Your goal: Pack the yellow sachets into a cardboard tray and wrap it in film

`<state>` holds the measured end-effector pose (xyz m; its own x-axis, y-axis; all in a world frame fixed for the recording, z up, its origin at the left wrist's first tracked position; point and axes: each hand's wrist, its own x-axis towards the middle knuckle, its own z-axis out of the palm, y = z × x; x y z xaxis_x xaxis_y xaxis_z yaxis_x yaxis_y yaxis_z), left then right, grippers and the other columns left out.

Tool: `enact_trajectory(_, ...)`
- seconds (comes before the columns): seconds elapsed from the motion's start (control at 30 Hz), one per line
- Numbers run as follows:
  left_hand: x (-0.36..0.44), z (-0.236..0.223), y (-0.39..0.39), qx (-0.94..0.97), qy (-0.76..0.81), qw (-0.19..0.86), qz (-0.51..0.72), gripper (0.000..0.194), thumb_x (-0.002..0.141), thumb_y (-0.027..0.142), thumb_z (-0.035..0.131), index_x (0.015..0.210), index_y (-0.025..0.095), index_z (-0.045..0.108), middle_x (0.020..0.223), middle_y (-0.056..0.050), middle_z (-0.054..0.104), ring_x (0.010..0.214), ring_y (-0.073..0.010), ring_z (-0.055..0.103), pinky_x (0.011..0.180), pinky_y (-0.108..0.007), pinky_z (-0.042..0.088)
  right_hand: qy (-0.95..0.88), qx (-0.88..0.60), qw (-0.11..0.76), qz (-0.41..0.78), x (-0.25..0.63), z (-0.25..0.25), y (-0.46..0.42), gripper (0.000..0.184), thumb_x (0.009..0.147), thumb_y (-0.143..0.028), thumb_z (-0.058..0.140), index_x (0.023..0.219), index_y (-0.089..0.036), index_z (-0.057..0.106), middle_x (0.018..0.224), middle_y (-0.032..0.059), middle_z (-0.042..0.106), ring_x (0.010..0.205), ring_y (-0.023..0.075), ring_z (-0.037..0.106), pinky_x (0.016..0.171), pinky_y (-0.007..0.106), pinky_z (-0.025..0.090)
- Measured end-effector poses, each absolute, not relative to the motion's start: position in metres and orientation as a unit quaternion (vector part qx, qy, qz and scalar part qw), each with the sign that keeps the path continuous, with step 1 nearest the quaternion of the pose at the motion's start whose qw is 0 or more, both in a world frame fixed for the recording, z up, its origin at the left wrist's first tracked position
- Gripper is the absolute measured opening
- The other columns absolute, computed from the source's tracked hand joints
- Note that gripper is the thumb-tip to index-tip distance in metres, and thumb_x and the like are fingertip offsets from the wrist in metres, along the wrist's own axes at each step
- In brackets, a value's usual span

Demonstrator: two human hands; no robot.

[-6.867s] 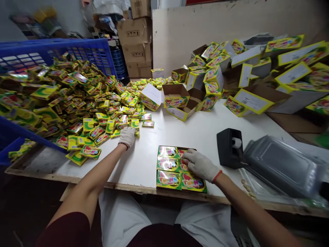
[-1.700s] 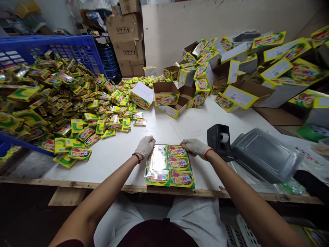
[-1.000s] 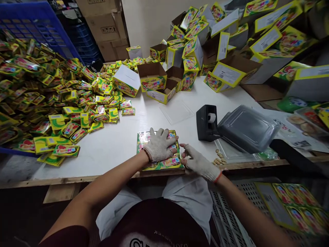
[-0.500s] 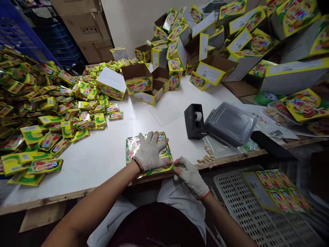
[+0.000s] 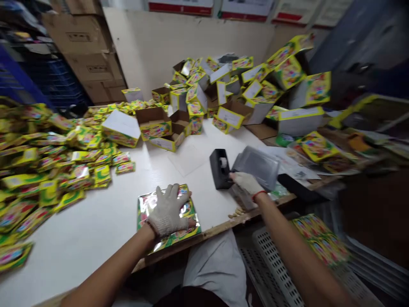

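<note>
Head view: left hand (image 5: pixel 168 212) open, pressed flat on film-wrapped candy packs (image 5: pixel 143 209); right hand (image 5: pixel 246 183) just beside tape dispenser (image 5: pixel 220 168), grip unclear; early lifting risks film springing loose.

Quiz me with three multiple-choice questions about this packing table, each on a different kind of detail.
1. Where is the left hand?
A) On the tape dispenser
B) On the packet stack
C) In a blue crate

2. What colour is the tape dispenser?
A) Red
B) White
C) Black

3. What covers the stack?
A) Shiny clear film
B) Brown paper
C) A cardboard lid

Answers: 1 B, the hand lies flat on it. 2 C, its body is black. 3 A, glare shows on the film over the packets.
</note>
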<state>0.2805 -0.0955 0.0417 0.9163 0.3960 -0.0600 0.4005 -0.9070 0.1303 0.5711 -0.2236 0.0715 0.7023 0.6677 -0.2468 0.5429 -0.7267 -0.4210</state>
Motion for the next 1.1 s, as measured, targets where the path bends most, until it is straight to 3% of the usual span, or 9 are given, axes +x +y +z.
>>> enact_trajectory(0.07,0.281,0.043,-0.096,0.976,0.208,0.066,-0.017,0.089,0.071,0.075,0.063,0.148,0.031,0.051,0.144,-0.019,0.039,0.131,-0.0395,0.034,0.105,-0.069,0.01,-0.345,-0.904,0.164,0.19,0.563,0.071,-0.219,0.026,0.098,-0.022,0.052,0.09,-0.005,0.07,0.105,0.0166,0.068,0.096,0.0219,0.06,0.082,0.03,0.038)
enact_trajectory(0.2,0.286,0.037,-0.091,0.98,0.198,0.02,-0.005,0.082,0.076,0.073,0.055,0.145,0.028,0.055,0.138,-0.021,0.043,0.124,-0.0396,0.038,0.099,-0.063,0.024,-0.295,-0.924,0.214,0.121,0.547,0.064,-0.223,0.022,0.095,-0.018,0.057,0.093,-0.003,0.072,0.111,0.0173,0.066,0.109,0.0208,0.056,0.095,0.027,0.036)
enact_trajectory(0.3,0.288,0.037,-0.09,0.98,0.198,0.008,-0.014,0.079,0.078,0.071,0.053,0.145,0.029,0.055,0.137,-0.021,0.044,0.123,-0.0386,0.039,0.095,-0.06,0.027,-0.232,-0.922,0.285,0.121,0.533,0.055,-0.238,0.02,0.094,-0.023,0.059,0.097,-0.008,0.071,0.1,0.0085,0.066,0.092,0.0134,0.056,0.083,0.022,0.04)
enact_trajectory(0.43,0.285,0.045,-0.094,0.978,0.205,0.007,-0.03,0.085,0.076,0.076,0.055,0.147,0.029,0.053,0.141,-0.021,0.041,0.127,-0.0399,0.037,0.101,-0.064,0.021,-0.174,-0.902,0.338,0.203,0.52,0.037,-0.258,0.026,0.098,-0.031,0.051,0.094,-0.01,0.064,0.075,0.0034,0.057,0.064,0.0114,0.046,0.062,0.024,0.038)
enact_trajectory(0.6,0.282,0.046,-0.095,0.977,0.207,0.041,-0.028,0.09,0.073,0.08,0.058,0.148,0.032,0.05,0.142,-0.019,0.04,0.132,-0.0397,0.034,0.105,-0.07,0.01,-0.171,-0.909,0.304,0.229,0.521,0.019,-0.274,0.019,0.09,-0.016,0.048,0.073,-0.011,0.053,0.073,0.0074,0.048,0.072,0.0149,0.04,0.064,0.028,0.031)
enact_trajectory(0.77,0.281,0.041,-0.092,0.977,0.208,0.047,-0.028,0.097,0.07,0.09,0.052,0.15,0.037,0.045,0.146,-0.02,0.036,0.137,-0.0392,0.03,0.106,-0.07,0.007,-0.362,-0.737,0.336,0.461,0.506,0.042,-0.255,0.039,0.079,-0.052,0.057,0.076,-0.015,0.047,0.062,-0.0004,0.039,0.054,0.0104,0.035,0.051,0.025,0.032)
enact_trajectory(0.87,0.28,0.042,-0.093,0.976,0.212,0.045,-0.03,0.098,0.069,0.091,0.052,0.151,0.038,0.044,0.147,-0.02,0.035,0.137,-0.0386,0.03,0.107,-0.07,0.008,-0.52,-0.626,0.276,0.511,0.49,0.056,-0.216,0.047,0.073,-0.058,0.059,0.066,-0.013,0.046,0.063,0.0029,0.046,0.056,0.0094,0.039,0.053,0.025,0.03)
enact_trajectory(0.97,0.28,0.04,-0.093,0.978,0.204,0.047,-0.015,0.102,0.065,0.095,0.05,0.149,0.037,0.046,0.146,-0.02,0.036,0.134,-0.0398,0.033,0.105,-0.071,0.011,-0.531,-0.614,0.199,0.549,0.483,0.053,-0.181,0.049,0.063,-0.061,0.06,0.064,-0.013,0.046,0.058,0.0002,0.042,0.054,0.0083,0.037,0.051,0.025,0.027)
enact_trajectory(1.1,0.279,0.031,-0.092,0.976,0.209,0.043,0.045,0.062,0.093,0.074,0.037,0.142,0.039,0.054,0.14,-0.014,0.043,0.13,-0.0337,0.037,0.105,-0.069,0.017,-0.509,-0.614,0.172,0.578,0.487,0.03,-0.165,0.05,0.055,-0.056,0.068,0.061,-0.013,0.044,0.053,-0.0026,0.037,0.051,0.0063,0.033,0.048,0.022,0.023)
